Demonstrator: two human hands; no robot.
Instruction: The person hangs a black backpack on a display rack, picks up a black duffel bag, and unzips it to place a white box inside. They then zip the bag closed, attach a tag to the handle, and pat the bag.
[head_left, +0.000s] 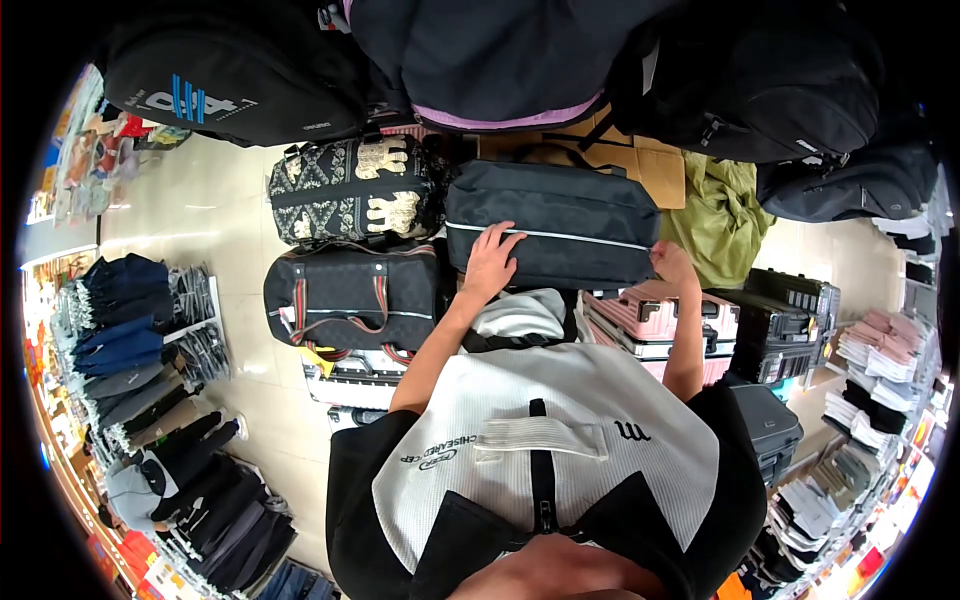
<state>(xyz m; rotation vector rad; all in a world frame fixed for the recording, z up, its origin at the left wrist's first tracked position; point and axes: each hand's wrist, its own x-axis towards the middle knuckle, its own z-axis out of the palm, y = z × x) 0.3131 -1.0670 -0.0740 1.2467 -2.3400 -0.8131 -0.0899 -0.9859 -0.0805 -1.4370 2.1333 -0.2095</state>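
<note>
A black travel bag (550, 215) with a pale stripe along its near side lies lengthwise in front of me. My left hand (490, 262) rests on its near left part, fingers spread over the stripe and nothing held. At the bag's right end, my right hand (672, 262) is closed, its curled fingers against the edge where the stripe ends. Exactly which part it pinches is hidden. Crumpled grey-white fabric (520, 317) sits between me and the bag. A pink suitcase (665, 312) is below my right hand.
Left of the bag are an elephant-print bag (350, 188) and a black duffel (350, 295) with striped handles. Green fabric (715, 220) and dark suitcases (785, 315) stand right. Black backpacks (235, 75) hang overhead. Clothing racks (150, 340) line the left aisle.
</note>
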